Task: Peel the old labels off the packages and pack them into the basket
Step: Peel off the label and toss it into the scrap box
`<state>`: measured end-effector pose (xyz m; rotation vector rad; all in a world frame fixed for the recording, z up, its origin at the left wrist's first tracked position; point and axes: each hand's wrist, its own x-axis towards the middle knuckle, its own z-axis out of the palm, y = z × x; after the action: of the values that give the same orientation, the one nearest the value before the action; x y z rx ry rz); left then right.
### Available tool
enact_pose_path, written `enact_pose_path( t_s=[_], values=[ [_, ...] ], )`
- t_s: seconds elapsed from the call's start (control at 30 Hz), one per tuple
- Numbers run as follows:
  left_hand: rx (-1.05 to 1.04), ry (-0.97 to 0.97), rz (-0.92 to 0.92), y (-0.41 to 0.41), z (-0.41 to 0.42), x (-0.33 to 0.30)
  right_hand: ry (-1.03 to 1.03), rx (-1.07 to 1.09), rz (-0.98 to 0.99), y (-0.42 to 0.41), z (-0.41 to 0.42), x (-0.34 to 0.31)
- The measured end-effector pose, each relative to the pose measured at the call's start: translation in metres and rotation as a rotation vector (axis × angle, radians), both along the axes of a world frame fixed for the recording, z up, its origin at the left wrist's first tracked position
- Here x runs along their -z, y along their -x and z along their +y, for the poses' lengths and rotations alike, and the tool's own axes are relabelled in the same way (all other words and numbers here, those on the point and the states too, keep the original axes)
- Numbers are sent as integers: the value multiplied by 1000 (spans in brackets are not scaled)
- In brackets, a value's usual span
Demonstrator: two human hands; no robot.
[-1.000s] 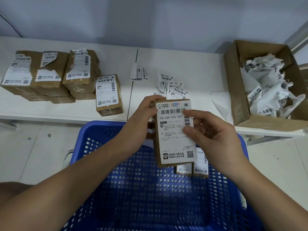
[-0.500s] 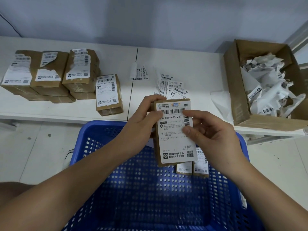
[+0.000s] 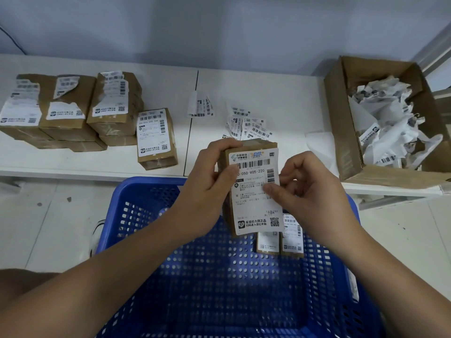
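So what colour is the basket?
Blue, with a perforated floor and walls; the head view shows it.

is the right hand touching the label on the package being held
Touching. The head view shows the right hand pinching the right edge of the white label, its thumb lying on the print, while the left hand grips the package.

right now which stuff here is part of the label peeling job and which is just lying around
Part of the job:
- package gripped by the left hand
- its label, pinched at the right edge by the right hand
- blue basket, with two packages inside
- stacked packages on the table

Lying about:
- loose label strips
- cardboard box of crumpled paper
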<state>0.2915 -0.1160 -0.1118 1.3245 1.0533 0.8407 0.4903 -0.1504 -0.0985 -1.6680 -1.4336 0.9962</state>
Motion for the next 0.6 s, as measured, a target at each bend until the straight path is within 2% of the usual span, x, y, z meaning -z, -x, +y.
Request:
enact_pose_path(
  t_s=[0.2, 0.3, 0.4, 0.6],
  values=[
    [-15, 12, -37, -1, -1, -7, 27, -15, -252, -11, 3, -6],
    [70, 68, -73, -2, -3, -8, 16, 8, -79, -11, 4, -10],
    [156, 89, -71, -8, -9, -7, -18, -34, -50, -1, 3, -10],
    [217, 109, -110, -10, -16, -8, 3, 70, 54, 6, 1, -7]
  ],
)
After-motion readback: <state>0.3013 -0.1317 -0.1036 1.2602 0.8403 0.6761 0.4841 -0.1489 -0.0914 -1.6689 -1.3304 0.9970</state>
